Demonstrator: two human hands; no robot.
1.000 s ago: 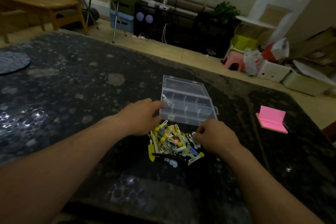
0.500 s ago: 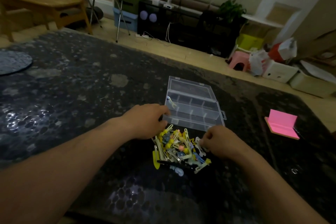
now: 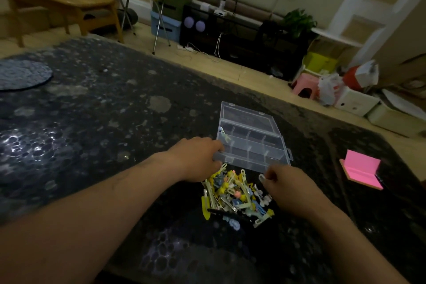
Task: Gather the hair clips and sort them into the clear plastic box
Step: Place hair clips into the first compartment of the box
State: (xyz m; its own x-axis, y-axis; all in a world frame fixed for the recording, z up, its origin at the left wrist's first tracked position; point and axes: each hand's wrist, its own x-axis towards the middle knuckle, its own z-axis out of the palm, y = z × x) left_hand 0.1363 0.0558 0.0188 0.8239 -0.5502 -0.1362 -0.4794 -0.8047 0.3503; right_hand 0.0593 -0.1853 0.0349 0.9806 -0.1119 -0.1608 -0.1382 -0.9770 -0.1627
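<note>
Now, head view: the clear plastic box point(image 3: 251, 145) lies open on the dark table point(image 3: 92, 122), long axis left-to-right, lid point(image 3: 244, 115) flipped away. The left hand point(image 3: 196, 159) grips its left end; the right hand point(image 3: 283, 182) pinches a pale clip point(image 3: 262, 177) over the hair clips point(image 3: 232, 196) heaped just in front.

Yellow, blue and pink hair clips point(image 3: 232, 196), clear plastic box point(image 3: 247, 115); dark speckled table point(image 3: 92, 110), pink notepad point(image 3: 362, 168)

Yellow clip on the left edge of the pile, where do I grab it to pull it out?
Best grip: the near tip of the yellow clip, pinched from the left. That tip sticks out of the pile with bare table beside it, while its far end lies against other clips, near the left hand.
</note>
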